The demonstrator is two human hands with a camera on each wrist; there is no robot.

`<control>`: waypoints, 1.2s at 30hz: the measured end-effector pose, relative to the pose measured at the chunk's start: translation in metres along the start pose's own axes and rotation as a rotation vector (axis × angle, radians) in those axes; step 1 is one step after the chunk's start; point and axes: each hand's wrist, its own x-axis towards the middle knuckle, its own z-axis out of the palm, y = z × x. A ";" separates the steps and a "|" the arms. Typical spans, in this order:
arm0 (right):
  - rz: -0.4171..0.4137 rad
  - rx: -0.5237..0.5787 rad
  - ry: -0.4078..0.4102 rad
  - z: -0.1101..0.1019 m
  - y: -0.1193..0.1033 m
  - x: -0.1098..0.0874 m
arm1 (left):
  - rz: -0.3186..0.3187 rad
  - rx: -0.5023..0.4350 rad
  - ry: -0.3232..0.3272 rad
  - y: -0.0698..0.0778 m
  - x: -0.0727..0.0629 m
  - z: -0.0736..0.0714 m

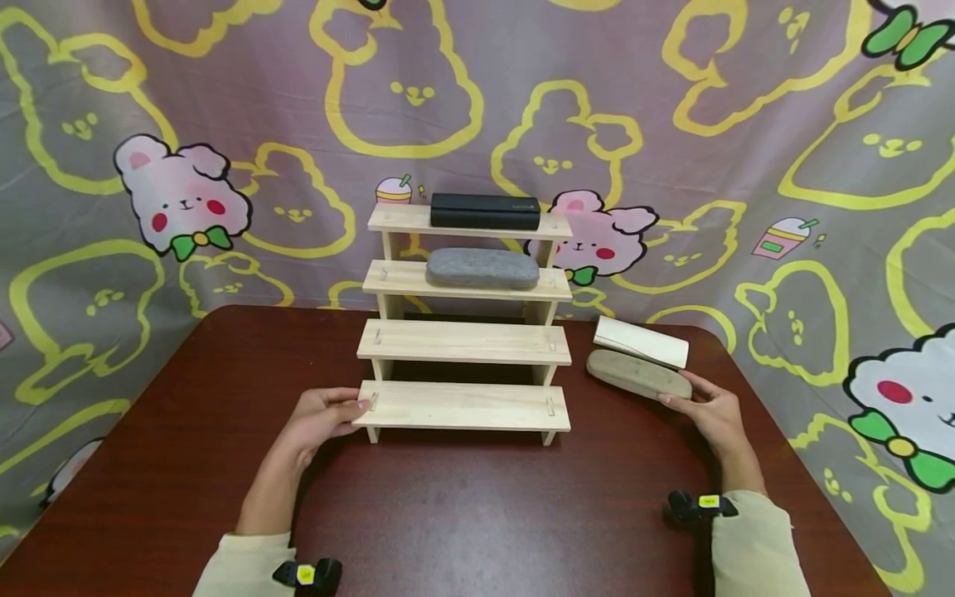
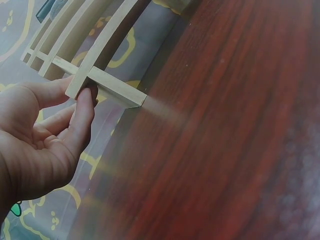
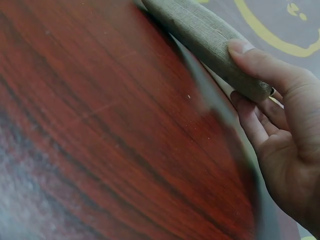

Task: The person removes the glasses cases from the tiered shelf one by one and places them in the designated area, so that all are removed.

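Note:
A pale wooden four-step rack (image 1: 462, 406) stands on the table. My left hand (image 1: 322, 417) pinches the left end of its lowest shelf between thumb and fingers, as the left wrist view shows closely. At the right, my right hand (image 1: 712, 410) grips the near end of a beige-grey, fabric-covered glasses case (image 1: 634, 373), thumb on top and fingers beneath. In the right wrist view the case (image 3: 200, 40) slants away from the hand. On the rack, a grey felt-like glasses case (image 1: 482, 268) lies on the second shelf from the top, and a black case (image 1: 485, 212) on the top one.
A cream-white, folded-looking case (image 1: 642, 342) lies just behind the beige one on the dark red-brown wooden table (image 1: 477, 506). Behind the table hangs a patterned cloth (image 1: 298, 99). The rack's two lower shelves are bare.

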 end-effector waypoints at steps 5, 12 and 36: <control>0.032 -0.061 0.014 0.002 -0.001 0.000 | 0.005 -0.002 -0.006 0.000 0.000 -0.001; 0.015 -0.119 -0.006 0.001 0.002 0.002 | 0.008 -0.002 -0.008 -0.001 -0.001 -0.001; -0.126 -0.230 -0.039 0.002 0.005 0.004 | 0.012 -0.003 -0.009 -0.001 0.000 -0.001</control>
